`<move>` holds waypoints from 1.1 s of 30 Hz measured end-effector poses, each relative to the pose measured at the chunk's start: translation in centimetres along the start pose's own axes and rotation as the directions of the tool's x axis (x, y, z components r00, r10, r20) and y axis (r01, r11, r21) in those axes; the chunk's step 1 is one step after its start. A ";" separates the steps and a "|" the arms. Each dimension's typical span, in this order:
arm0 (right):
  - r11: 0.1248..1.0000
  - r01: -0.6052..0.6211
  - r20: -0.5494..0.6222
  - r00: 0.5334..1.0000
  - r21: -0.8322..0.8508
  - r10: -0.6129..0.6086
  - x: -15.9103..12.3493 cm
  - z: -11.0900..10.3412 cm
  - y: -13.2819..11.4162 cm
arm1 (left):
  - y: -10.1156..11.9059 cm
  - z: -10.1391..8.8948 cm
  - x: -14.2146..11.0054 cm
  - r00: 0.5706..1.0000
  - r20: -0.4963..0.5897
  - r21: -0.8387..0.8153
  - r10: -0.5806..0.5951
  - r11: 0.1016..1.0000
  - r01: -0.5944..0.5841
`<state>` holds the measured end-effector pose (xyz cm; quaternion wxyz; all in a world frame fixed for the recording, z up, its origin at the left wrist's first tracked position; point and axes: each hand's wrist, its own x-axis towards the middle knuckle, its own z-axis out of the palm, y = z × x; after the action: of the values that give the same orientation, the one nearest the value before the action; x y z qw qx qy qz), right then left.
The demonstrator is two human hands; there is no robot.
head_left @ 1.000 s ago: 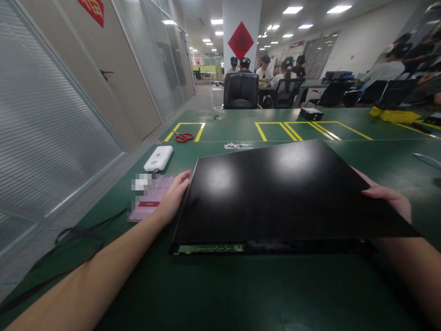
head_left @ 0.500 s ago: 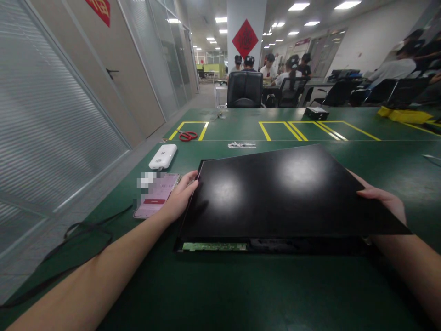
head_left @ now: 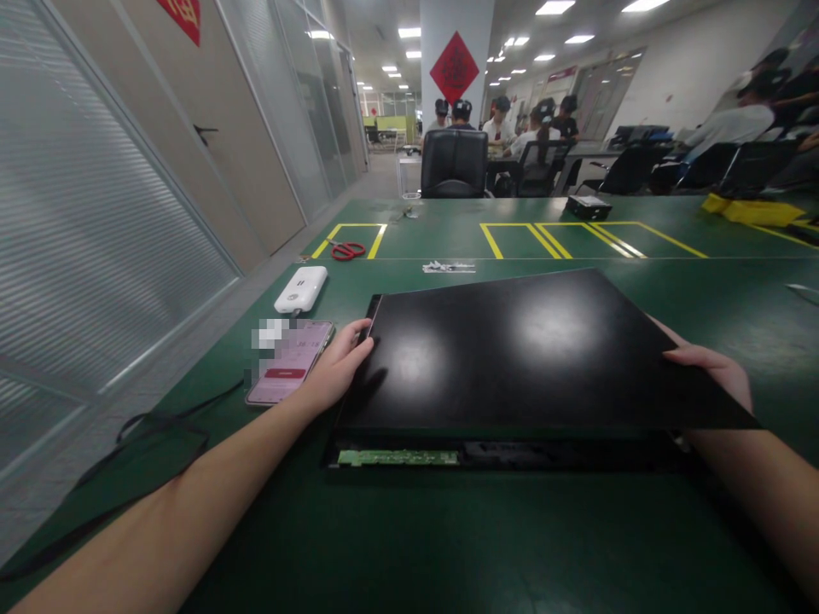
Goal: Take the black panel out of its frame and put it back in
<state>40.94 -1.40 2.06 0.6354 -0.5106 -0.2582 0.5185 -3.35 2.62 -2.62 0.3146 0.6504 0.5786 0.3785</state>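
Observation:
A glossy black screen panel (head_left: 486, 358) slants over a dark frame, its right side raised higher than its left. Along the frame's near edge a green circuit board strip (head_left: 397, 458) is exposed. My left hand (head_left: 342, 362) closes on the panel's left edge, low near the frame; its fingertips are partly hidden. At the raised right edge, my right hand (head_left: 713, 371) grips the panel with the thumb on top and the other fingers beneath, out of sight.
Left of the panel lie a phone (head_left: 294, 362), a white power bank (head_left: 302, 290) and a black strap (head_left: 172, 418). Farther back are red-handled scissors (head_left: 347, 250), white scraps (head_left: 449, 268), a black box (head_left: 587, 207) and yellow tape markings. Several people sit beyond a black chair (head_left: 454, 162).
The panel's near edge has risen slightly, so the gap above the frame is a little wider. Both hands keep their places on its sides.

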 end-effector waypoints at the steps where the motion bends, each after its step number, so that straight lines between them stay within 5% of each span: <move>1: 1.000 -0.002 -0.001 1.000 0.001 0.002 0.2 -0.1 0.1 | -0.1 0.0 0.0 1.000 0.000 0.008 0.007 1.000 -0.007; 22: 0.988 -0.122 -0.011 0.993 -0.099 0.121 1.2 -0.7 -0.3 | 0.2 0.1 -0.3 0.993 0.081 0.256 0.087 0.961 -0.105; 33: 0.982 -0.022 0.023 0.999 -0.185 0.027 1.5 -1.7 0.4 | -0.1 0.0 -0.4 0.983 0.122 0.320 0.140 0.932 -0.172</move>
<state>42.78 -0.71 0.82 0.5755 -0.5638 -0.3072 0.5066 -3.37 2.28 -2.75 0.1985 0.7553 0.5640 0.2684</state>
